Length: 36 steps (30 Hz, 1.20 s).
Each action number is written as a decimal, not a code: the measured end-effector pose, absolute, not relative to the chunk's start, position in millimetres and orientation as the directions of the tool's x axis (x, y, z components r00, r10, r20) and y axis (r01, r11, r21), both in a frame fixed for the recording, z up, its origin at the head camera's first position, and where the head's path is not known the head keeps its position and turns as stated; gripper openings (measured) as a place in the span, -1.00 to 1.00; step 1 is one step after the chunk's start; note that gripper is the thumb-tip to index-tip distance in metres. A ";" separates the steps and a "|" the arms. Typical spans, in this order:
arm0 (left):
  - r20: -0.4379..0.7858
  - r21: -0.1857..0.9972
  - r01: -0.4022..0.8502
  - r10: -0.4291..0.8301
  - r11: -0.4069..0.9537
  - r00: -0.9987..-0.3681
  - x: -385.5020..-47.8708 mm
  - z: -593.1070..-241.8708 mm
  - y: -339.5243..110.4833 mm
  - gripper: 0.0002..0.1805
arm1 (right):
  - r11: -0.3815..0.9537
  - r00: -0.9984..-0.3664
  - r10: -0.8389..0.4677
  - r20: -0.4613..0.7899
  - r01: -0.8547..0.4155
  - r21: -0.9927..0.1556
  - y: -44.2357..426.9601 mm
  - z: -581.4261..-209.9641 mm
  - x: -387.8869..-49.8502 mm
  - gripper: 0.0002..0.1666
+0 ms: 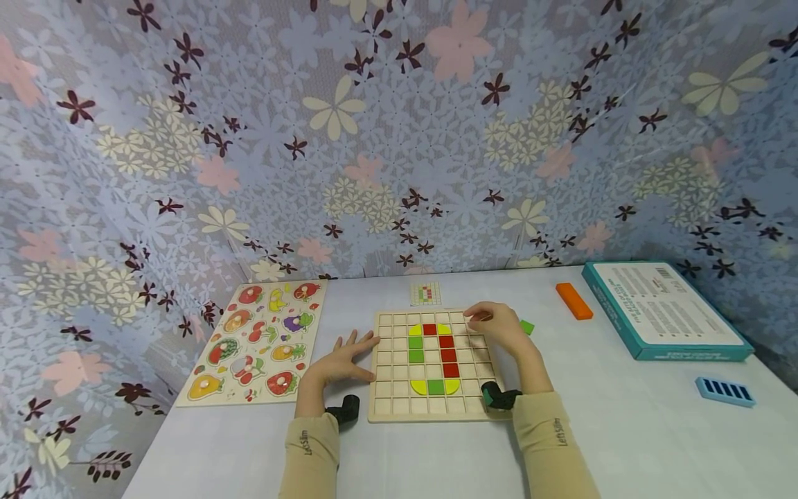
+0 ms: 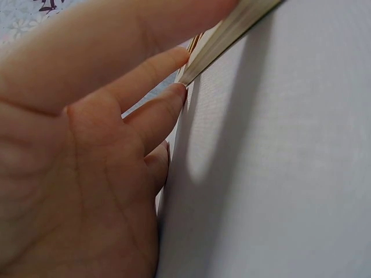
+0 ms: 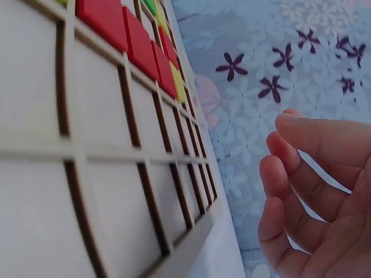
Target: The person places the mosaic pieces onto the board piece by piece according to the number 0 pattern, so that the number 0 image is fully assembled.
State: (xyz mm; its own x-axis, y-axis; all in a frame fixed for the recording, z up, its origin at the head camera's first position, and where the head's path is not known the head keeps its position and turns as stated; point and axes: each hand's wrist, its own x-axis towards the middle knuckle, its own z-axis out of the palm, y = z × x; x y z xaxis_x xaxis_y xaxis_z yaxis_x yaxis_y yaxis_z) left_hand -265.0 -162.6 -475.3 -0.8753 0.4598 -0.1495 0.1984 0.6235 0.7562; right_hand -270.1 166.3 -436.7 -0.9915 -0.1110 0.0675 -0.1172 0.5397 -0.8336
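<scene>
A wooden grid board (image 1: 430, 418) lies flat on the table. Red squares (image 1: 450, 370), green squares (image 1: 415, 355) and yellow rounded corner pieces (image 1: 417, 387) form an open-sided ring in its cells. At the board's left edge, my left hand (image 1: 339, 365) rests with spread fingers; in the left wrist view its fingertips (image 2: 179, 92) touch the board's side. My right hand (image 1: 502, 328) hovers over the upper right corner, fingers loosely bent. Nothing shows between those fingers (image 3: 275, 174) in the right wrist view. A green piece (image 1: 527, 326) lies just beyond that hand, partly hidden.
Behind the board lies a small pattern card (image 1: 425, 294). A fruit puzzle board (image 1: 255, 343) is at left. To the right are an orange block (image 1: 574, 301), a teal-edged box (image 1: 667, 305) and a blue slotted piece (image 1: 725, 392). Floral fabric (image 1: 399, 138) rises behind the table.
</scene>
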 end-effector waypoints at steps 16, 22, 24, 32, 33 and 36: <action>-0.152 0.748 0.207 0.467 0.630 -0.871 -264.7 -477.5 -161.4 -0.07 | 0.573 -0.994 0.048 0.102 -0.056 -0.818 208.6 -448.8 -267.5 -0.67; -0.151 0.748 0.201 0.457 0.632 -0.876 -263.6 -476.6 -161.5 -0.07 | 0.607 -0.987 0.141 0.080 0.022 -0.795 223.5 -453.7 -265.8 -0.63; -0.152 0.748 0.198 0.455 0.633 -0.878 -263.1 -475.5 -162.0 -0.07 | 0.610 -0.986 0.149 0.069 0.037 -0.792 227.4 -455.0 -265.0 -0.60; -0.156 0.747 0.199 0.459 0.634 -0.875 -261.9 -473.8 -163.0 -0.07 | 0.632 -0.983 0.183 0.017 0.105 -0.768 235.8 -457.7 -259.5 -0.52; -0.156 0.749 0.197 0.458 0.633 -0.875 -261.8 -473.7 -163.0 -0.07 | 0.637 -0.983 0.185 0.012 0.111 -0.762 236.0 -458.2 -259.4 -0.52; -0.160 0.753 0.188 0.452 0.631 -0.878 -261.7 -472.6 -163.3 -0.07 | 0.661 -0.981 0.192 0.009 0.122 -0.740 235.5 -459.7 -261.0 -0.52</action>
State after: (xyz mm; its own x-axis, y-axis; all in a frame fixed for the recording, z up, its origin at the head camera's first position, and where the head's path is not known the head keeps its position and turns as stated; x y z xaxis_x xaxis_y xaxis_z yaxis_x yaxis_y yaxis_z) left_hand -261.7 -163.3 -472.6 -0.8775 0.4521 -0.1600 0.1877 0.6308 0.7529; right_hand -261.0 235.5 -459.7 -0.9814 0.1917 0.0088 0.1224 0.6608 -0.7405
